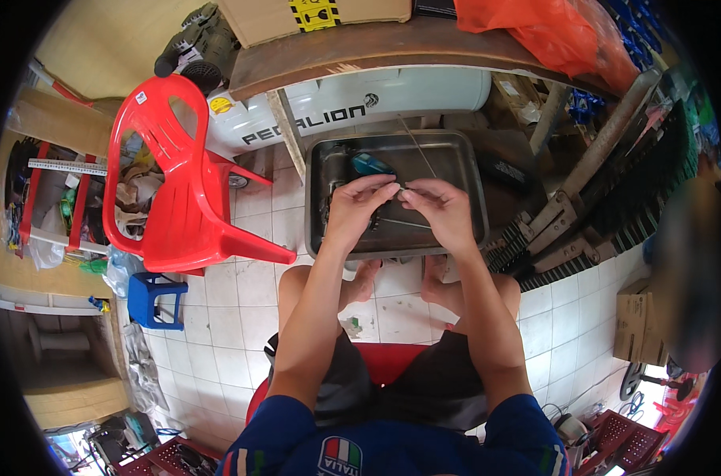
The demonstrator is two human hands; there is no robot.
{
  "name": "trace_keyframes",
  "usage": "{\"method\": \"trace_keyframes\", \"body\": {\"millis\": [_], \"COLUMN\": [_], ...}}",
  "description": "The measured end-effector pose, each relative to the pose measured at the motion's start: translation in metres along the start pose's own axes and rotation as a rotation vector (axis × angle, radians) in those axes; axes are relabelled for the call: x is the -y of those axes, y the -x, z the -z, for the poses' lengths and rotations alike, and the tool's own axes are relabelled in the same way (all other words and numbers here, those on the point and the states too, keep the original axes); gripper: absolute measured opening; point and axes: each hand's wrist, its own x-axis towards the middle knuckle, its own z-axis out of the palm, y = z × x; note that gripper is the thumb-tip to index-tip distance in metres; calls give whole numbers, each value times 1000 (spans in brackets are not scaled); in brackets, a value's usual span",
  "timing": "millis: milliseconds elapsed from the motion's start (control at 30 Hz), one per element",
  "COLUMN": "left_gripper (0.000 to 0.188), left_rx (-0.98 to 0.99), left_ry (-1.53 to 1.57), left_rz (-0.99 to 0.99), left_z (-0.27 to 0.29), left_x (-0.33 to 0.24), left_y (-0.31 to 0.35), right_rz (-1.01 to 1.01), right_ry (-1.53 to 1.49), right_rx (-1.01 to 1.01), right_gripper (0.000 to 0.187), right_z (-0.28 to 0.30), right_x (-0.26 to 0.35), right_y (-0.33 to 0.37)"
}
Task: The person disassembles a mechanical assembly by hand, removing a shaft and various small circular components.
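Observation:
Over a dark metal tray (392, 136), my left hand (352, 208) and my right hand (446, 210) meet with their fingertips pinched together. A tiny dark piece shows between them, too small to name. Beneath and behind my hands lie a teal shiny object (372, 164) and, at the tray's left side, a dark cylindrical part (339, 165). From behind my right fingers a thin rod (414, 141) slants up past the tray's far rim. My left hand covers part of the dark items in the tray.
A red plastic chair (170, 218) and a blue stool (156, 300) stand at the left. Behind the tray lies a pale grey tank (424, 89) under a wooden bench (337, 49). Dark ribbed parts (614, 214) lean at the right, near cardboard boxes (642, 324).

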Motion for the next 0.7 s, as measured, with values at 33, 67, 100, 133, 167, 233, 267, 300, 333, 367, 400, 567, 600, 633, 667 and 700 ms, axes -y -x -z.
{"method": "trace_keyframes", "body": {"millis": [33,67,100,133,167,233,267,300,333,367,400,567,600,633,667,700], "left_gripper": [30,30,30,30,29,28,28,28,27,26,25,16,16,17,17,17], "left_rx": [3,6,10,-9,-28,-51,-61,-73,-74,-76,-85,-97,-80,-51,-33,-8], "left_ry": [10,20,29,33,36,-3,-41,-81,-157,-235,-248,-705,-750,-795,-882,-965], "left_rz": [-8,-16,-23,-47,-70,-103,-106,-108,-152,-199,-278,-611,-728,-852,-838,-826], "left_z": [-2,-4,-6,-7,-9,-10,-10,-10,-8,-7,-7,-28,-27,-27,-29,-32], "left_x": [-3,-7,-8,-5,-2,0,-1,-2,0,0,2,-7,0,6,3,-1], "left_y": [1,2,2,3,2,-1,-1,-1,-3,-8,-13,-18,-22,-26,-24,-22], "right_rz": [-4,-7,-3,-1,1,11,6,-43,-23,1,56,126,109,96,98,91], "right_ry": [-18,-36,-30,-23,-17,21,42,83,106,129,160,305,150,-4,-22,-57], "right_rx": [-5,-11,-11,-4,3,-16,-21,-26,-43,-56,-123,-599,-554,-518,-490,-406], "right_gripper": [21,21,20,20,19,19,19,28,33,38,41,45,46,47,49,51], "right_z": [0,0,0,-1,-3,-4,-4,-2,-5,-10,-10,16,-4,-24,-39,-53], "right_x": [-1,-1,-1,0,0,-3,-6,-7,-2,4,1,8,29,52,66,80], "right_y": [0,-1,-1,-1,-1,-2,0,-2,0,1,1,-3,5,15,24,35]}}
